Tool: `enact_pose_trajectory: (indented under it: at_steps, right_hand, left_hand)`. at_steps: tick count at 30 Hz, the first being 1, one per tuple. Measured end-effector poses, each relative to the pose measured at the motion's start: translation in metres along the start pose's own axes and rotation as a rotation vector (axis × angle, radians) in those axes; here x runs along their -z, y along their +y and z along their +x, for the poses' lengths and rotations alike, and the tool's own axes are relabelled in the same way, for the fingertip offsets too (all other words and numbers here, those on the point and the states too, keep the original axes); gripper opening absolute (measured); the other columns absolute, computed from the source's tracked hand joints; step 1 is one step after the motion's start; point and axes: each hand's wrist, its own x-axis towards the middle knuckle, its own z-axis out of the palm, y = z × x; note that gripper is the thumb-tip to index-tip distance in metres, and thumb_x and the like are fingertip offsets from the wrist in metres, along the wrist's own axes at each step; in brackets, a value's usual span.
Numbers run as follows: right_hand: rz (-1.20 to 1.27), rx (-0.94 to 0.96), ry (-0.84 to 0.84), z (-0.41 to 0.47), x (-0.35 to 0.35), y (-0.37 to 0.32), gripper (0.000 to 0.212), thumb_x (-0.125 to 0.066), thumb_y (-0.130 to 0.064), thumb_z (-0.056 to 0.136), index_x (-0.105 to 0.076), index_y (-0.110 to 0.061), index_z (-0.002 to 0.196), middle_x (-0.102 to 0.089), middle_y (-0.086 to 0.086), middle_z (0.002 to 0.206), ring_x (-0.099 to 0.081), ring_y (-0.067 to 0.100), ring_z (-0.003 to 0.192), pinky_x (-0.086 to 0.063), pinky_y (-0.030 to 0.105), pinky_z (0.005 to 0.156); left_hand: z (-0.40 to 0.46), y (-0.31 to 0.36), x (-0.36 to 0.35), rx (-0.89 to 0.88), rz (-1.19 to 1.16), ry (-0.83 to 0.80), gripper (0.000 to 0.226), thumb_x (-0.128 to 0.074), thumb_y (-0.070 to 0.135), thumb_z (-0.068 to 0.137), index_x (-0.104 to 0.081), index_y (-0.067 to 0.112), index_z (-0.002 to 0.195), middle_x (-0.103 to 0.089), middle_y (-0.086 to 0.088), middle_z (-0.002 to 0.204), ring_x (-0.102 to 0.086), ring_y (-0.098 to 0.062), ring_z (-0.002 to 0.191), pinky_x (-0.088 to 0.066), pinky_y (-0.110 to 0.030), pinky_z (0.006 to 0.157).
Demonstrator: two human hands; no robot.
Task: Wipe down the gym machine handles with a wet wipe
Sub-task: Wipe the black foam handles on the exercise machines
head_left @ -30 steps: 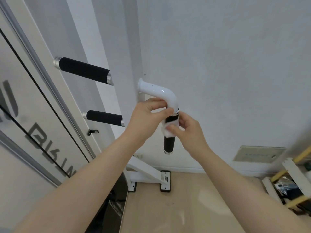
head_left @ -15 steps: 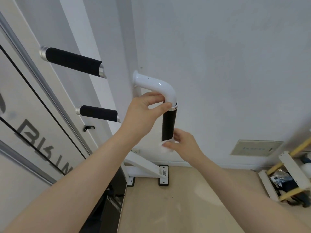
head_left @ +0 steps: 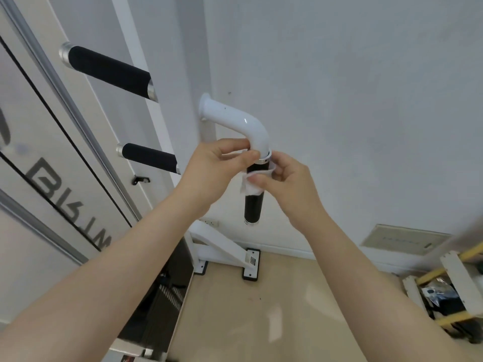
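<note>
Two bare arms came in from the bottom of the picture. No sleeves covered them, from the edge of the picture up to the wrists. The left hand (head_left: 213, 163) and the right hand (head_left: 288, 178) wore no gloves. No rings, watch or bands showed on them. The fingernails looked short and plain.

White bent metal tube (head_left: 244, 124): glossy, smooth. Black foam-like grip (head_left: 253, 205) matt w/ shiny metal end rings. White wet wipe (head_left: 252, 188): soft, crumpled cloth-like.

A crumpled white wet wipe (head_left: 252, 184) wraps the upper part of the hanging black handle (head_left: 253, 205).
</note>
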Motion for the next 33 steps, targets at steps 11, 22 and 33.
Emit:
enact_pose_trajectory:
  at_steps: [11, 22, 33]
  right_hand:
    - [0.097, -0.039, -0.226, 0.012, 0.017, 0.000, 0.034, -0.073, -0.001, 0.074, -0.064, -0.019, 0.102, -0.071, -0.006, 0.089, -0.067, 0.014, 0.086, -0.054, 0.031, 0.082]
    - [-0.174, -0.116, -0.439, 0.002, 0.016, 0.041, 0.031, -0.076, -0.017, 0.072, -0.063, -0.027, 0.099, -0.068, -0.013, 0.091, -0.064, 0.007, 0.088, -0.048, 0.022, 0.079]
    - [-0.167, -0.195, -0.497, -0.022, 0.014, 0.052, 0.029, -0.073, -0.015, 0.074, -0.061, -0.032, 0.093, -0.067, -0.014, 0.092, -0.066, 0.008, 0.090, -0.051, 0.021, 0.076]
  left_hand:
    - [-0.013, 0.010, -0.018, 0.088, -0.066, 0.125, 0.018, -0.061, 0.015, 0.087, -0.072, 0.025, 0.098, -0.074, 0.004, 0.092, -0.067, -0.010, 0.091, -0.051, -0.025, 0.087]
    - [-0.031, 0.014, -0.032, 0.207, -0.058, 0.353, 0.008, -0.063, 0.019, 0.086, -0.062, 0.022, 0.094, -0.065, -0.005, 0.099, -0.065, -0.012, 0.090, -0.055, -0.025, 0.079]
    - [-0.040, 0.017, -0.032, 0.234, -0.005, 0.421, 0.005, -0.064, 0.017, 0.085, -0.060, 0.017, 0.083, -0.067, -0.012, 0.095, -0.066, -0.017, 0.086, -0.054, -0.028, 0.083]
